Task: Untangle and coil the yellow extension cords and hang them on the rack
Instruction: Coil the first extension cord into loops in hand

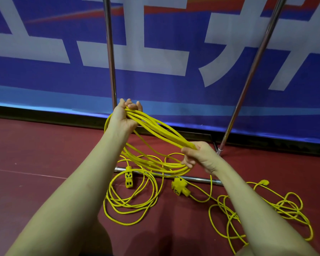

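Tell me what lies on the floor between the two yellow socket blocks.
In the head view, between the left socket block and the right socket block lie loose yellow cord loops on the red floor, with the rack's metal base bar behind them.

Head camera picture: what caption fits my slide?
Both hands hold a yellow cord coil above tangled cords.

You face a blue banner (44, 74) that fills the wall ahead, printed with big white characters and a red-orange streak near its top. A paler blue band runs along its lower edge, and under that sits a black baseboard (44, 112). The floor (35, 163) below you is dark red, with a faint pale line crossing it at left.
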Tool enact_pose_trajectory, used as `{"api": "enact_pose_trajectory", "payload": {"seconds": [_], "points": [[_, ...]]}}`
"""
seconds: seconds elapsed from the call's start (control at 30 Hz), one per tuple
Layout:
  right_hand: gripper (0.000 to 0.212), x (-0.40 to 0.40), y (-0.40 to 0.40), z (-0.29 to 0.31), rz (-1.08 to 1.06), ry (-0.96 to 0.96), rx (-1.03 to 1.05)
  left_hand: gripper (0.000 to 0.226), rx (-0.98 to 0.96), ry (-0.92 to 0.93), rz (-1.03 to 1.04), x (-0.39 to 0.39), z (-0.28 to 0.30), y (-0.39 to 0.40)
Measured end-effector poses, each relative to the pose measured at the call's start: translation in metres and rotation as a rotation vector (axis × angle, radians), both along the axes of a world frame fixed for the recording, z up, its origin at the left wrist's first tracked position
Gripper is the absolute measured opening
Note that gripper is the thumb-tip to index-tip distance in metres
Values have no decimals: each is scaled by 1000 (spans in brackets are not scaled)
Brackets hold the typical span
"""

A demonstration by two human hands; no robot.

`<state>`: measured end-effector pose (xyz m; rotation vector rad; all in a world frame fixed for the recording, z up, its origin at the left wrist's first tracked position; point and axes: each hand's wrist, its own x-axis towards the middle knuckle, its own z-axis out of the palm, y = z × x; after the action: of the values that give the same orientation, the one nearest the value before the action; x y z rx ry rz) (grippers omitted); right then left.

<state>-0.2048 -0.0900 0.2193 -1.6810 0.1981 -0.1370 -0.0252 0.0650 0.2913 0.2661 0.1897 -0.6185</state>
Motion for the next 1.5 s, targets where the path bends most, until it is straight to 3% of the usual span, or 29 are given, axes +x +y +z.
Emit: {"api": "enact_pose_trajectory", "payload": {"seconds": [0.07, 0.13, 0.23, 0.33, 0.47, 0.63, 0.73, 0.83, 0.9, 1.07, 1.33, 1.4, 1.5], "points": [[71, 0, 3, 2, -56, -34, 30, 35, -16, 6, -3, -1, -1, 0], [81, -1, 4, 6, -92, -34, 64, 37, -44, 10, -16, -3, -1, 0], [76, 2, 5, 14, -266, 70, 125, 42, -69, 16, -85, -5, -1, -1], [54, 4, 1, 10, -515, 130, -138, 49, -40, 16, -199, -12, -1, -2], [61, 1, -10, 0, -594, 90, -470, 43, 131, -102, -363, -22, 1, -4], [62, 1, -10, -2, -629, 106, -561, 42, 165, -101, -340, -27, -1, -7], [60, 4, -9, -5, -569, 95, -397, 45, 106, -89, -234, -23, 0, -7], [55, 3, 3, -8, -300, 102, -151, 43, 67, -127, -121, -19, 6, -3], [53, 3, 11, -11, -157, 107, -106, 42, 21, -135, -64, -22, 8, -1], [26, 3, 14, -10, -51, 7, 0, 38, 69, -223, -76, -37, 5, -12], [25, -9, 3, -28, -125, 179, -112, 32, 174, -320, -107, -35, 12, 3], [25, -10, 1, -29, -179, 174, 0, 31, 171, -348, -123, -34, 14, 8], [26, -10, -1, -24, -207, 119, 328, 31, 211, -434, -180, -34, 13, 15]]}}
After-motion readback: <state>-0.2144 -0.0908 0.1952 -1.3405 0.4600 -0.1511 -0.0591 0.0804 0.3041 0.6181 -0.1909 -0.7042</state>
